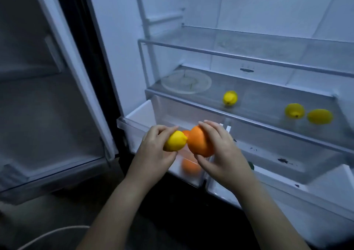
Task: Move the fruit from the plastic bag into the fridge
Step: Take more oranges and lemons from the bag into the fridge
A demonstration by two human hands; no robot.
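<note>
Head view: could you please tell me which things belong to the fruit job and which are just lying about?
Job: left hand, lemon; right hand, orange; shelf lemons; drawer orange; drawer.
Lying about: glass plate; cable.

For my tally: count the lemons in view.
4 lemons: one at the shelf's middle, two close together at its right, one in the left hand. More may hide in the drawer.

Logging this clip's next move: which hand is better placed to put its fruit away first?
Right: the right hand holds an orange over the open drawer already holding oranges.
</note>
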